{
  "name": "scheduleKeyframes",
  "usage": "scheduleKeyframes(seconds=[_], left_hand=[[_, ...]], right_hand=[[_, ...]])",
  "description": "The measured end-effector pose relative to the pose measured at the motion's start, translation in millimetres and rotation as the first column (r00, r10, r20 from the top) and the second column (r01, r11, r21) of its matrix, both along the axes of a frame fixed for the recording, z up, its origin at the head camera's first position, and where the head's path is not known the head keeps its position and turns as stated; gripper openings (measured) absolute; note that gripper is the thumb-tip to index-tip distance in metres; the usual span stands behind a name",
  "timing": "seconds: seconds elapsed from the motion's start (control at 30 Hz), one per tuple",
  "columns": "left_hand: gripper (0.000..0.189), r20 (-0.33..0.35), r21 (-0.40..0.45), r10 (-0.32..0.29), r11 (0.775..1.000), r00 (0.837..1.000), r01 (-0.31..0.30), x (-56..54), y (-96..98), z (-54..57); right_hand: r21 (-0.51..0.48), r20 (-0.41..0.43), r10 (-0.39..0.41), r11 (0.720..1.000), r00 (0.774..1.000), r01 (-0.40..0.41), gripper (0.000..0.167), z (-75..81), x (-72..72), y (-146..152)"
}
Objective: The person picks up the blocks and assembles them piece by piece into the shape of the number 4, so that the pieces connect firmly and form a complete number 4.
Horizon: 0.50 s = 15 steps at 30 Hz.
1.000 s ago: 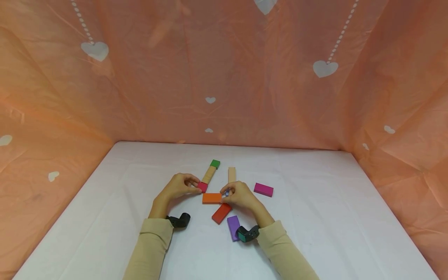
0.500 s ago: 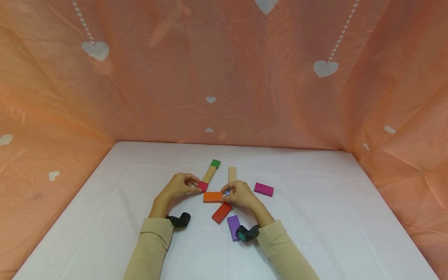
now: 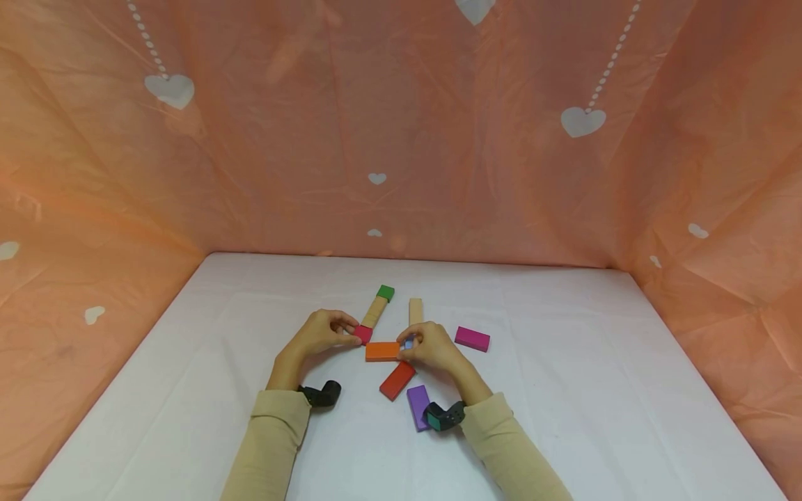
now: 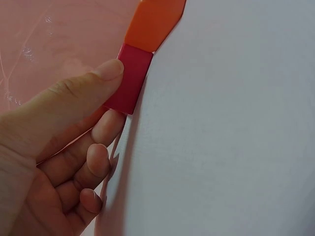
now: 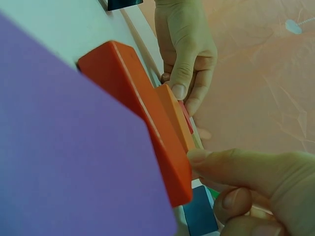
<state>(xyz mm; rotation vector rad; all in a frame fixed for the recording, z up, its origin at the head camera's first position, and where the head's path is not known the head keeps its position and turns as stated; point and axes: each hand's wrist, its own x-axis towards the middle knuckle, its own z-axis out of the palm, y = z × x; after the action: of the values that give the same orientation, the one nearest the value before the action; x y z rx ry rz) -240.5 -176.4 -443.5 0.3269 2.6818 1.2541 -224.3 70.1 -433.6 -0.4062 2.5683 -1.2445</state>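
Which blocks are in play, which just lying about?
Job, probably:
crimson block, left grip
orange block, right grip
blue block, by right grip
green block and tan piece between it and crimson

Lying about, probably:
magenta block
purple block
red block, second tan piece (less sure)

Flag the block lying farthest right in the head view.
The magenta block, lying apart to the right of the right hand; every other block sits further left.

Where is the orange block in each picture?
Head: the orange block is below the centre, between the left hand and right hand.
Left wrist: the orange block is at the top edge, above the crimson block.
Right wrist: the orange block is near the middle, behind the red block.
Landmark: the left hand shows in all three.
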Motion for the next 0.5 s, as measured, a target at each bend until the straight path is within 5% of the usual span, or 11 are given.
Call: scheduleKeyframes(seconds=[0.5], left_hand=[[0.03,0.013,-0.007,0.011,1.0,1.0,-0.011,0.2,0.7,0.1]], right_hand=[[0.016,0.003,-0.027,1.0,1.0,0.027,0.023,-0.6,-2.6,1.2]])
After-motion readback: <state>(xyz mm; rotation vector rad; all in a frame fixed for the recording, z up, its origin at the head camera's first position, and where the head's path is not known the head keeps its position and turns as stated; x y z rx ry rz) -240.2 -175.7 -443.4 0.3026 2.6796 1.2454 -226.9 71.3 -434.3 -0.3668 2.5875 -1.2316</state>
